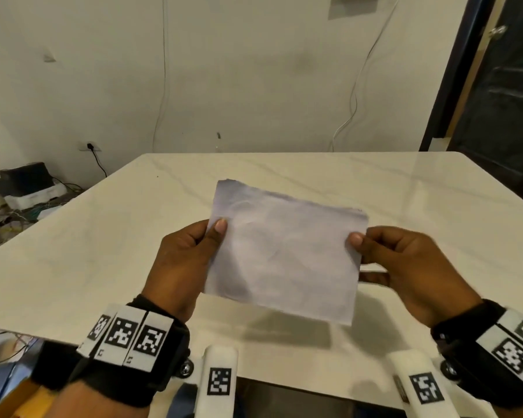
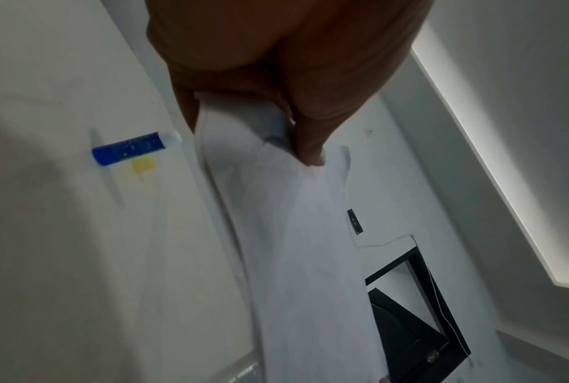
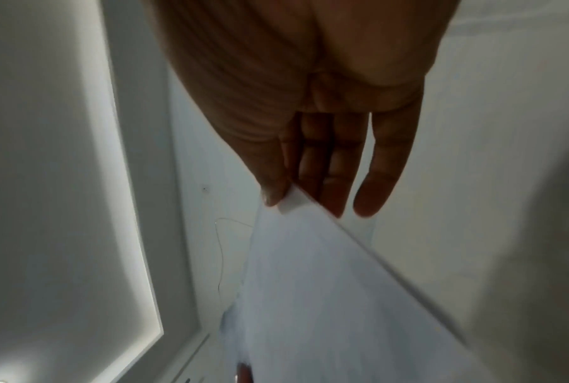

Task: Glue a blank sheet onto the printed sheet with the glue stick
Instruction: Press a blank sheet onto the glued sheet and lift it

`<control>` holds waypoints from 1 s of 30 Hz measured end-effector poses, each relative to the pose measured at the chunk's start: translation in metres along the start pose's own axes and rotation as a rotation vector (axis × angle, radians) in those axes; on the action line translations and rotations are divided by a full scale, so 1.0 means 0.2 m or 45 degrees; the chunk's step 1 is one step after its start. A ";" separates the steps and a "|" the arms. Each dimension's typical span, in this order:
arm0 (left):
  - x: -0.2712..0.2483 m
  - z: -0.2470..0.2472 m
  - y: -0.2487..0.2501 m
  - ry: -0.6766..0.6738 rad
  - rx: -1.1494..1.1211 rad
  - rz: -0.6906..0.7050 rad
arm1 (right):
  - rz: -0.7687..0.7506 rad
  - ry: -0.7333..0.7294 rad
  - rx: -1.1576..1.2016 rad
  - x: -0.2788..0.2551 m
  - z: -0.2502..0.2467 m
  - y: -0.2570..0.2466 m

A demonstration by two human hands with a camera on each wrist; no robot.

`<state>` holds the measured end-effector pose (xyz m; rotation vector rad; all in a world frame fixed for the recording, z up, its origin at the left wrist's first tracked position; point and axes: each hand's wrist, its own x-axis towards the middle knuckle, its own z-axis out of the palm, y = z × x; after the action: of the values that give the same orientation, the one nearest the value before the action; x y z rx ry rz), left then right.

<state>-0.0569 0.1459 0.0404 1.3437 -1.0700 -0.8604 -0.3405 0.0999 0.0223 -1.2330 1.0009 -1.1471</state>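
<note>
I hold a white paper sheet (image 1: pixel 284 254) in the air above the marble table (image 1: pixel 103 236), its blank side facing me and faint shading showing through. My left hand (image 1: pixel 215 236) pinches its left edge, thumb on top. My right hand (image 1: pixel 360 245) pinches the right edge. In the left wrist view the left hand (image 2: pixel 296 145) grips the sheet (image 2: pixel 293 233), where two layers seem to meet. A blue glue stick (image 2: pixel 129 149) lies on the table beside a yellow piece (image 2: pixel 143 164). In the right wrist view the right hand (image 3: pixel 286 197) pinches the sheet's corner (image 3: pixel 326 298).
The table's near edge runs just under my wrists. Two white marker posts (image 1: pixel 218 381) (image 1: pixel 420 384) stick up there. A dark door (image 1: pixel 495 101) stands at the right. Boxes and cables (image 1: pixel 27 191) clutter the floor at the left.
</note>
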 end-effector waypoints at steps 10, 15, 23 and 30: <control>-0.03 0.01 -0.13 -0.280 0.209 -0.325 | 0.172 0.036 -0.323 -0.03 -0.08 0.11; -0.02 0.04 -0.17 -0.173 0.406 -0.285 | 0.254 0.117 -0.421 0.00 -0.12 0.14; 0.03 0.08 -0.22 -0.350 0.078 -0.486 | 0.242 0.233 -0.504 0.04 -0.16 0.17; 0.07 0.11 -0.28 -0.290 0.345 -0.492 | 0.352 0.164 -0.656 0.04 -0.19 0.21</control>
<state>-0.0683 0.1219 -0.0149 1.7472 -1.1503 -1.2074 -0.3726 0.0838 -0.0236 -1.3716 1.5783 -0.7805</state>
